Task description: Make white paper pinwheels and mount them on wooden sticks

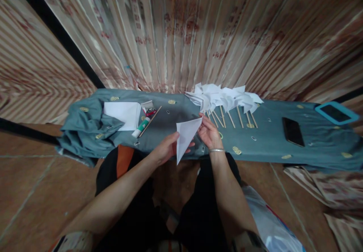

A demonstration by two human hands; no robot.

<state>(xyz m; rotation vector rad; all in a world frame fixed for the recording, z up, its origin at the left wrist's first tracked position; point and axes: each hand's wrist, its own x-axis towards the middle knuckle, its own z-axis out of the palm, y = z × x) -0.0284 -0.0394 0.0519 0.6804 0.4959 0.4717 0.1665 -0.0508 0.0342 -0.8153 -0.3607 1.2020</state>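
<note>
A white sheet of paper [187,135], folded into a triangle, is held up between my two hands over the front edge of the cloth-covered bench. My left hand [168,148] grips its left side, thumb in front and fingers behind. At the upper right corner, my right hand [209,131] pinches the paper between thumb and fingertips. Just beyond the right hand lie several white paper pinwheels [210,95] on thin wooden sticks [222,116], overlapping one another.
To the left lie a stack of white paper [124,114], a green-and-white glue stick [141,127], a small red box of metal pins [149,110] and a wooden stick [150,120]. A black phone [293,131] and a blue-framed tablet [337,112] rest at right. A plastic bag [272,221] stands on the floor.
</note>
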